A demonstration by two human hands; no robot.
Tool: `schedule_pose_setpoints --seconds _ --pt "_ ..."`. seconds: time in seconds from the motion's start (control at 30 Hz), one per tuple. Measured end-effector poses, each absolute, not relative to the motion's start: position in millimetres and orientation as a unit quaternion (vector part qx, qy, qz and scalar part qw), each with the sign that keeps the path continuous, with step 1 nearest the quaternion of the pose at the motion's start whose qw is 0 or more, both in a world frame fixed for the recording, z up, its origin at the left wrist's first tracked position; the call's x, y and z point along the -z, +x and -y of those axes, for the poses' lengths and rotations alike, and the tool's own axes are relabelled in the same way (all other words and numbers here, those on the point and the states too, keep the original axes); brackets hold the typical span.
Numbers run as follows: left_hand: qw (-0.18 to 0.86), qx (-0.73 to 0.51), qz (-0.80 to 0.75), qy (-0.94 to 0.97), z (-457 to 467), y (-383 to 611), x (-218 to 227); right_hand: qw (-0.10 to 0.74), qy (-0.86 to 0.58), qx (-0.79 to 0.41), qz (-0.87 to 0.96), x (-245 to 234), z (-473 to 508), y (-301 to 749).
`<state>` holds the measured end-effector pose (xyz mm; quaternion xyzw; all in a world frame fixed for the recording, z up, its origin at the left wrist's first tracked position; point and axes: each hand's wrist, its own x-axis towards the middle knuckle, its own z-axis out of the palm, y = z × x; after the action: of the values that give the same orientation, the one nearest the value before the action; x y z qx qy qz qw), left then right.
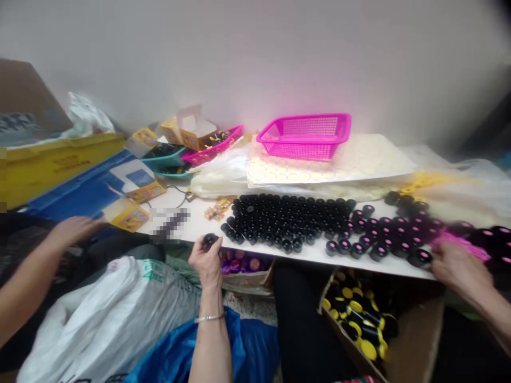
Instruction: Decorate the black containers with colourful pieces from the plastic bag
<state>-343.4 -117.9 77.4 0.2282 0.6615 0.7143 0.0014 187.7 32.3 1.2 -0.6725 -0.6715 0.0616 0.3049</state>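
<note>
My left hand (207, 261), with a bracelet on the wrist, is raised at the table's front edge and pinches a small black jar (210, 240) between its fingertips. Rows of empty black jars (287, 218) stand just to its right. Farther right are black jars with pink filling (383, 231). My right hand (459, 268) is blurred at the right end of the table, its fingers closed round a flat pink piece (463, 246) over those filled jars.
Another person's hand (74, 229) rests at the far left near small yellow boxes (128, 215). A pink basket (307, 135) sits on white sheets at the back. Below the table stand a carton of yellow-capped jars (359, 319), a white sack (115, 314) and a blue bag (247, 346).
</note>
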Motion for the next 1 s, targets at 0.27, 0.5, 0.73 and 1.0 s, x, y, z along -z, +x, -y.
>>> schedule_pose_setpoints --seconds 0.27,0.5,0.73,1.0 --pt "0.377 -0.643 -0.517 0.421 126.3 -116.5 -95.2 0.455 -0.635 -0.145 0.607 -57.0 34.4 169.9" --pt "0.400 -0.540 -0.472 0.570 119.4 -23.1 -98.4 0.522 -0.428 -0.345 0.652 -128.2 108.5 125.3" --pt "0.352 -0.508 -0.465 0.634 116.8 -6.0 -102.5 0.493 -0.412 -0.314 0.699 -124.1 110.8 137.3" --pt "0.331 -0.491 -0.459 0.662 114.6 0.5 -96.9 0.432 -0.411 -0.275 0.755 -126.6 107.5 148.9"
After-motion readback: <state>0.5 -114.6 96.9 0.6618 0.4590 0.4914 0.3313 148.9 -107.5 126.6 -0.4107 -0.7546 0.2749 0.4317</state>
